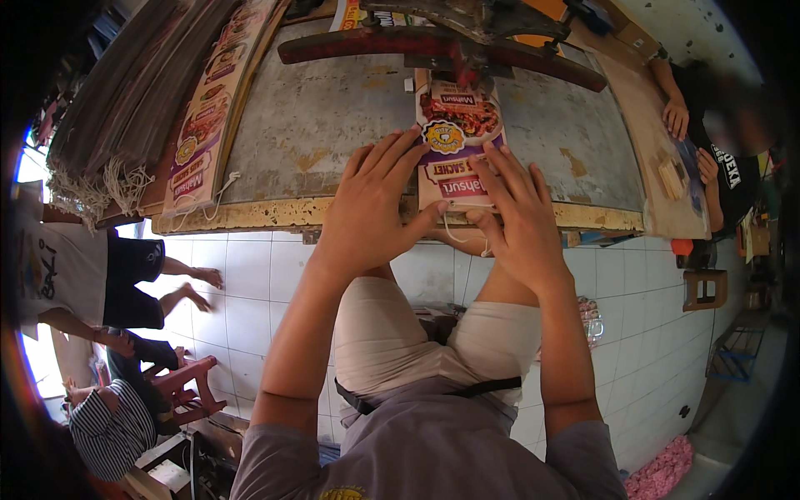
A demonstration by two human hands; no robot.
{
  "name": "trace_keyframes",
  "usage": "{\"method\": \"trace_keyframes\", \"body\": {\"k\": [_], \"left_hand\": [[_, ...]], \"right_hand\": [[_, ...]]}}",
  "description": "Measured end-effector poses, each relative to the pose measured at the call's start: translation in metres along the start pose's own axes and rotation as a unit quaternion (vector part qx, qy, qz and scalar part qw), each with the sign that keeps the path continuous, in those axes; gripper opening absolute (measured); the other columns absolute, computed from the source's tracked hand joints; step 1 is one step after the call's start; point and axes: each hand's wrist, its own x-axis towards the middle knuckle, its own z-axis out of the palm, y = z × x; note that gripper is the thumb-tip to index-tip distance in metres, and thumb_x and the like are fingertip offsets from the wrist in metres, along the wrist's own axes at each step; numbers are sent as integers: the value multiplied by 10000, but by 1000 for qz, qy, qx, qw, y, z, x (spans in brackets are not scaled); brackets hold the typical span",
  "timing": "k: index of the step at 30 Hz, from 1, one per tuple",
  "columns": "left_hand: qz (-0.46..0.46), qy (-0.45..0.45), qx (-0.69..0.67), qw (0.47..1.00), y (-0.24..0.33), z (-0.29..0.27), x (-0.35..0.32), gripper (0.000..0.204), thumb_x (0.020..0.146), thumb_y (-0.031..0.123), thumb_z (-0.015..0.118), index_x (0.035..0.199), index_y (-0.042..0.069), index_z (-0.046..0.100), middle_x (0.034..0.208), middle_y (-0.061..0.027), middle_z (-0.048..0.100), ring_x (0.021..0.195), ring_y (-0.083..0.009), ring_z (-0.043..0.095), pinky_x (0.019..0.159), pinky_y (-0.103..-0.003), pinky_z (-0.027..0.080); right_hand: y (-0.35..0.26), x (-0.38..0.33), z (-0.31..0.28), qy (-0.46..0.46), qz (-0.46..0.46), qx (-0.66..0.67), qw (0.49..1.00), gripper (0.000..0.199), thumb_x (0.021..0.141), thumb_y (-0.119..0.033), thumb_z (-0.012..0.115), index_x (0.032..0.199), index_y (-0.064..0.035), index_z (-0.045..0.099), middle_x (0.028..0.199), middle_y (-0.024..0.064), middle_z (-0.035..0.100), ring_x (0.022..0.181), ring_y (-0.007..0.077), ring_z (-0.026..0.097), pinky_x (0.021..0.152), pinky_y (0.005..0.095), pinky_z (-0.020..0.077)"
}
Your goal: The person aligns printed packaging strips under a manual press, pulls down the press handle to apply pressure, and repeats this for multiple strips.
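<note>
**Both hands flat on the card under the press bar**

My left hand [371,204] lies spread wide, palm down, on the left edge of the card [457,137]. My right hand [517,208] is also wide, with fingers pressing the lower right part of it. Neither hand grips; they only hold the printed card flat on the grey table [317,125], close to the front rim [250,215].

The far end of the card goes under the red bar [533,60] of the press. I think the danger is there: if the fingers slide forward, they come below that bar. A white string [457,237] hangs at the rim under my hands and may catch a finger.

To the left the table is bare until the stack of cards [208,108]. To the right another person's hands [687,137] work at a wooden board [658,158], so room is smaller on that side.
</note>
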Motion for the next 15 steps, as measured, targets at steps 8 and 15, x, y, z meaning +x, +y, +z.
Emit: {"method": "trace_keyframes", "body": {"k": [8,15], "left_hand": [[-2,-14,-4,1000,0,-2,2,738,971,485,766,1518,16,605,1633,-204,571,1563,-380,480,1285,-536,336],[0,-25,-8,1000,0,-5,4,750,973,485,764,1519,1,591,1646,-210,554,1562,-389,475,1284,-548,331]], "right_hand": [[-4,1,-1,3,12,6,1000,715,1035,-395,715,1672,-168,483,1748,103,434,1618,322,409,1325,619,286],[-7,-1,-1,7,20,6,1000,676,1059,-410,674,1657,-148,500,1734,115,454,1619,324,410,1318,626,277]]}}
